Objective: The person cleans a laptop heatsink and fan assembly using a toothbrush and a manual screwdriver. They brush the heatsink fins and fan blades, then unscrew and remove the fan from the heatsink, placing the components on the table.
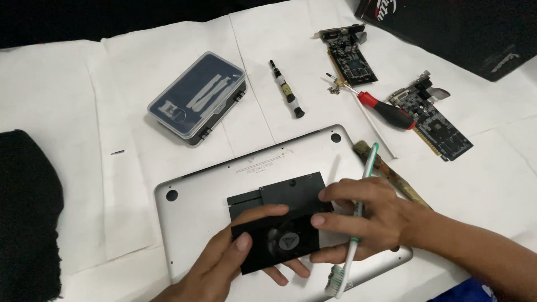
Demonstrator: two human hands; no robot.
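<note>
Black and flat, the fan module [282, 235] lay on the silver laptop base [201, 196], pinched by the left hand [224, 263] and right hand [363, 218]; the right also clasped a toothbrush [355, 223]. A clear-lidded tool case [197, 98] sat behind.
</note>
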